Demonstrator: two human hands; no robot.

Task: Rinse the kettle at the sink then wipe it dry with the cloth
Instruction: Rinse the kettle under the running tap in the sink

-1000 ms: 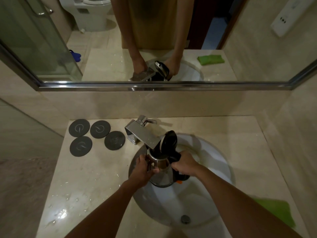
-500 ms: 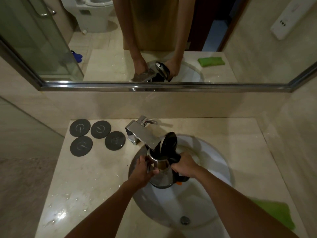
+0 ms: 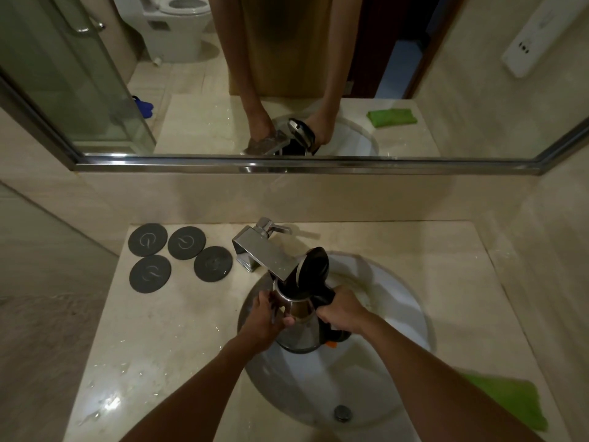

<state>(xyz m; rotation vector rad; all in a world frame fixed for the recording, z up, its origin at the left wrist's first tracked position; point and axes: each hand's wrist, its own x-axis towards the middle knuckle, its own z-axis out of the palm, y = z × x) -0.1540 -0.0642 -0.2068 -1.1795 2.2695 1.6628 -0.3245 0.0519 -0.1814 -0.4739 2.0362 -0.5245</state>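
Presently, step in hand: rinsing, judged from the kettle [image 3: 298,327] held over the sink [image 3: 398,314] with its mouth just under the tap [image 3: 264,253].
Kettle position: above the basin, steel body upright or slightly tilted, black lid [image 3: 314,266] swung open and standing up behind the spout.
Left hand [image 3: 266,317]: fingers curled round the steel body near the rim, gripping it.
Right hand [image 3: 341,309]: wrapped tight round the black handle, carrying the weight.
Water flow: cannot tell whether the tap is running; no stream is visible.
Cloth [image 3: 513,400]: green, lying on the counter [image 3: 153,346] to the right of the sink, untouched, well apart from the kettle.
Advice on the step: keep the mouth centred beneath the spout so water enters the body and does not splash the counter; keep the lid clear of the tap; swirl, then tip out toward the drain [image 3: 342,413]; keep the base and its orange part away from the stream as far as possible.
Risk: wet steel may slip in the left hand; the handle grip should bear the load.
Count, kettles: one.
Count, cloths: one.
Count, taps: one.
Count, round dark coasters [image 3: 185,256]: four, grouped left of the tap.
Count, hands at work: two.
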